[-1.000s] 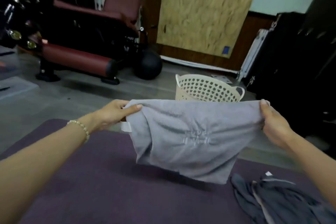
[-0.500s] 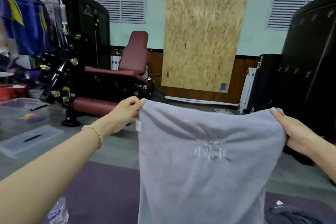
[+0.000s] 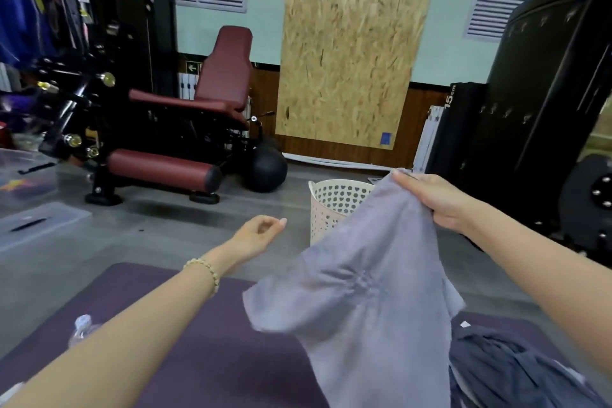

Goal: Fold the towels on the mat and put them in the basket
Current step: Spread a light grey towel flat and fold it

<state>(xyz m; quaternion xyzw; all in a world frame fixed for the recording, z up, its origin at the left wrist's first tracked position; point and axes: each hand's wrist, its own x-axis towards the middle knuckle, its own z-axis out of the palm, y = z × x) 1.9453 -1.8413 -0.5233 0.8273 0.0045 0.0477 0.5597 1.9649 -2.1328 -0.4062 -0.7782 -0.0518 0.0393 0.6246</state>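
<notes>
Cream basket [image 3: 332, 209] stands on the floor just past the mat's [image 3: 198, 341] far edge. Its inside is partly hidden, so I cannot tell what it holds. Right hand [image 3: 433, 202] pinches the top corner of the grey towel [image 3: 364, 291], which hangs over the mat's right half. Left hand [image 3: 258, 235] is apart from it, fingers loosely curled, holding nothing. A dark towel [image 3: 503, 371] lies crumpled at the mat's right edge.
</notes>
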